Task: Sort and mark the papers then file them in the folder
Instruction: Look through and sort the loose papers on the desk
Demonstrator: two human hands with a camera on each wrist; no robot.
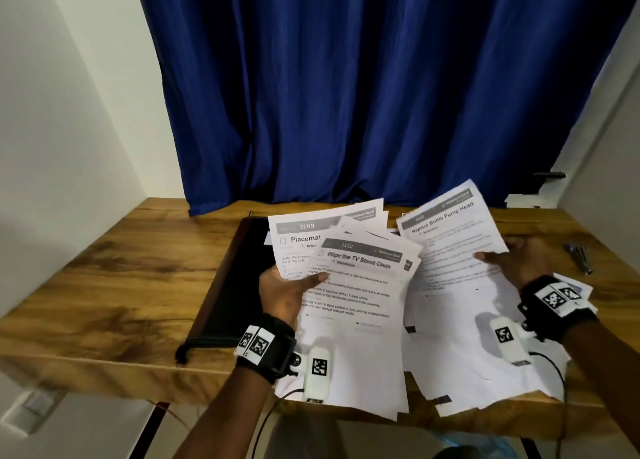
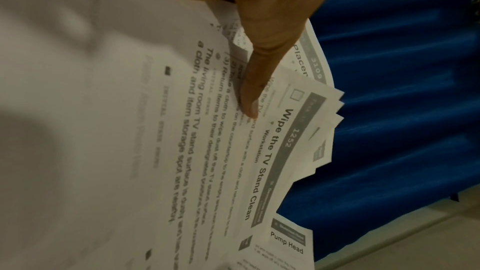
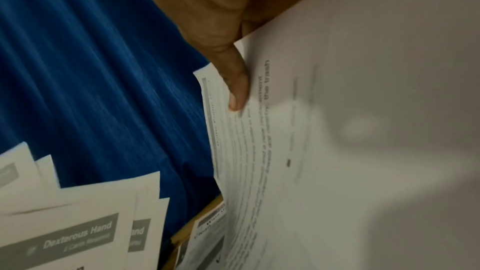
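Left hand [image 1: 284,290] grips a fanned sheaf of papers [image 1: 349,285] above the black folder [image 1: 225,285], mostly hidden beneath; right hand [image 1: 516,261] pinches the blurred "Pump Head" sheet [image 1: 453,251] beside it.

A wooden table [image 1: 104,278] with dark grain streaks fills the lower half of the head view. Behind it, at twelve o'clock, a blue curtain [image 1: 363,95] hangs in folds down to the tabletop's far edge. White walls [image 1: 52,112] flank the curtain at nine and three o'clock. At three o'clock, off the table's far right corner, a dark handle [image 1: 550,175] juts from the wall. At seven o'clock, below the table's edge, a white socket [image 1: 33,410] sits on the wall.
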